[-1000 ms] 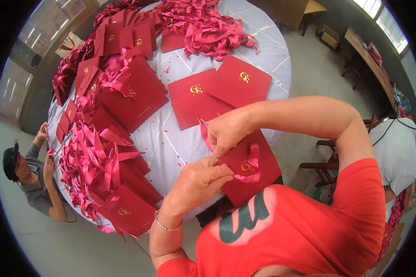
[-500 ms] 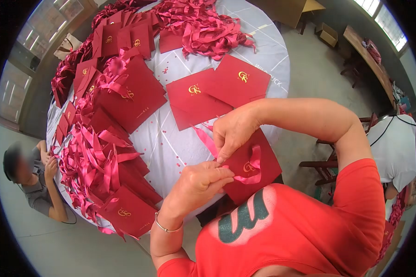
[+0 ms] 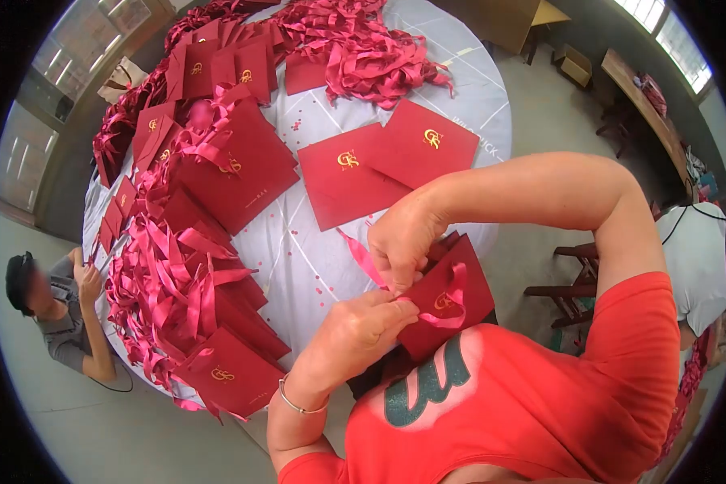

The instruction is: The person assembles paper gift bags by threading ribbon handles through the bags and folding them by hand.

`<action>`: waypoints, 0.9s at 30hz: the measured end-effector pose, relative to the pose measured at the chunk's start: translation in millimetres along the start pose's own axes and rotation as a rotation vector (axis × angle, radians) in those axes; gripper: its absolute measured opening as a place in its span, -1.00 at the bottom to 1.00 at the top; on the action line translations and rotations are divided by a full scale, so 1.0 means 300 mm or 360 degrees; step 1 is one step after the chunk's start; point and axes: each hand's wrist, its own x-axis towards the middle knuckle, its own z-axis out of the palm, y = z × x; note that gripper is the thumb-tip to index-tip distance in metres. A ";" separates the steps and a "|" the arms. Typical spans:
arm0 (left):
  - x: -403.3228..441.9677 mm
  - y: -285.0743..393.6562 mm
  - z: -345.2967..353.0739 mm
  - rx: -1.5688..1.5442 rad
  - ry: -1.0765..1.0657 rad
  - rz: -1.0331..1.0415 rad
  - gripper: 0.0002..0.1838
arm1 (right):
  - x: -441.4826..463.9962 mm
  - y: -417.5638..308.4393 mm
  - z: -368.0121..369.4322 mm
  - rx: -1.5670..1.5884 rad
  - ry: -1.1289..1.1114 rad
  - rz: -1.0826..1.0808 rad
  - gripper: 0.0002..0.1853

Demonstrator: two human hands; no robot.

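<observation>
A dark red paper gift bag (image 3: 468, 282) with a gold emblem lies tilted close against my red shirt, its pink ribbon handle (image 3: 460, 284) looping over the front. My left hand (image 3: 363, 327), a bangle on its wrist, has thumb and fingers pinched on the ribbon by the bag's left edge. My right hand (image 3: 405, 242) comes down from above, its bent fingertips meeting the left ones on the same ribbon. One loose ribbon end (image 3: 360, 256) sticks out to the left of the right hand. The exact spot between the fingertips is hidden.
On the white-covered round table (image 3: 286, 234), two flat red bags (image 3: 436, 149) lie beyond my hands. Ribboned bags pile up on the left (image 3: 185, 282), and loose ribbons (image 3: 379, 60) heap at the back. A co-worker (image 3: 64, 315) sits at left; another person (image 3: 690, 258) is at right.
My right hand's fingertips have moved slightly down and right, along with my left hand. The bag's ribbon loop has shifted a little to the right. The whole view has moved slightly.
</observation>
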 end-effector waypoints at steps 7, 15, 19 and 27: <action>0.006 -0.015 0.001 -0.0099 -0.0009 -0.0105 -0.88 | -0.018 0.031 0.078 -0.0031 0.0765 -0.0045 -0.77; 0.021 -0.002 0.006 -0.0005 -0.0001 -0.0196 -0.83 | 0.055 0.094 0.107 -0.0218 0.1696 -0.0526 -0.77; 0.012 0.006 0.006 -0.0083 -0.0006 -0.0513 -0.69 | 0.111 0.108 0.039 -0.0489 0.2030 -0.0494 -0.77; 0.010 -0.027 0.010 -0.0178 -0.0095 -0.0462 -0.61 | 0.140 0.115 0.003 -0.0743 0.2242 -0.0472 -0.74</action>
